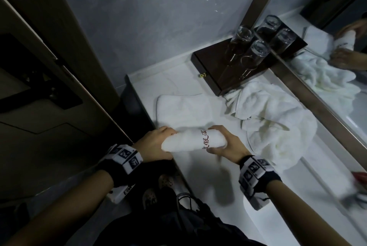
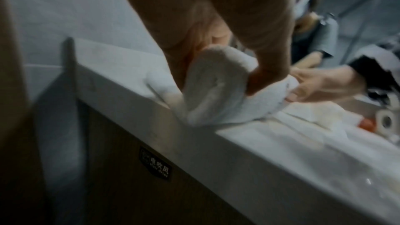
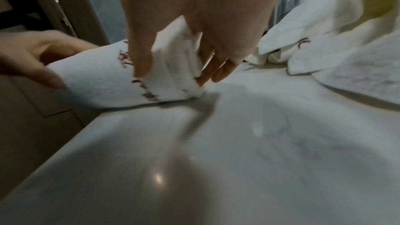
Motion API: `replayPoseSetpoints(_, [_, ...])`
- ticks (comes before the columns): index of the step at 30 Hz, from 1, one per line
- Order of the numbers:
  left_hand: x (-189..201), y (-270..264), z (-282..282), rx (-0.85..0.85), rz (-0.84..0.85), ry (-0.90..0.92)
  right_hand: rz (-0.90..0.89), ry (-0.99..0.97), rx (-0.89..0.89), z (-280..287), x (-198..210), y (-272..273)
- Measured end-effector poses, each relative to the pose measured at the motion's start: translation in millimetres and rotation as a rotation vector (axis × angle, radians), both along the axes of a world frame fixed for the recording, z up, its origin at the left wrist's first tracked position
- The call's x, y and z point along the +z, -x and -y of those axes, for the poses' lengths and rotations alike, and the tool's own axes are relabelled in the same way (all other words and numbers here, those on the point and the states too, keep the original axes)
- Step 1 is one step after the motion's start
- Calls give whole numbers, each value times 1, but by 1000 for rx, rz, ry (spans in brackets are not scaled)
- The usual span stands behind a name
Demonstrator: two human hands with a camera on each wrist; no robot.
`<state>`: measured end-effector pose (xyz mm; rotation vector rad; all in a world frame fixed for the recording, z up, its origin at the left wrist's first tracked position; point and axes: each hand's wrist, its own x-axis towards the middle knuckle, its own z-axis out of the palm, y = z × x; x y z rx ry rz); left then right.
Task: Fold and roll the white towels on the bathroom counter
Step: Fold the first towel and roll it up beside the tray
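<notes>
A rolled white towel (image 1: 193,140) with red embroidered characters lies across the near edge of the white counter (image 1: 208,178). My left hand (image 1: 154,144) grips its left end, and my right hand (image 1: 228,145) grips its right end. From the left wrist, the roll's end (image 2: 214,88) shows under my left hand (image 2: 216,44). From the right wrist, my right hand (image 3: 194,40) pinches the roll (image 3: 121,85). A folded flat white towel (image 1: 184,107) lies just behind. A crumpled heap of white towels (image 1: 276,118) sits to the right.
A dark wooden box (image 1: 224,66) carrying upturned glasses (image 1: 256,51) stands at the back by the mirror (image 1: 327,63). A dark door (image 1: 39,76) is on the left. A sink basin (image 3: 194,177) lies near my right wrist. Something red (image 1: 360,176) sits at the far right.
</notes>
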<state>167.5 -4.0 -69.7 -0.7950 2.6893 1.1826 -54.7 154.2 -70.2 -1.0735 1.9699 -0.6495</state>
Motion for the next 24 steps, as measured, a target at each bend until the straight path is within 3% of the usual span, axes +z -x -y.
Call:
replayPoseSetpoints(5, [2, -8, 15, 165, -49, -295, 304, -109, -127, 0, -8, 10])
replayPoseSetpoints(9, [-3, -6, 19, 408, -170, -342, 408, -88, -310, 6, -15, 4])
replayPoseSetpoints(12, [-6, 1, 18, 428, -200, -222, 405, -121, -466, 17, -15, -2])
replayPoseSetpoints(15, [-5, 4, 10, 267, -178, 48, 304, -237, -531, 32, -14, -2])
replayPoseSetpoints(19, [-9, 9, 3, 70, 81, 390, 295, -330, -578, 43, -9, -2])
replayPoseSetpoints(24, [-7, 24, 2, 254, 69, 405, 481, -365, -693, 43, -7, -13])
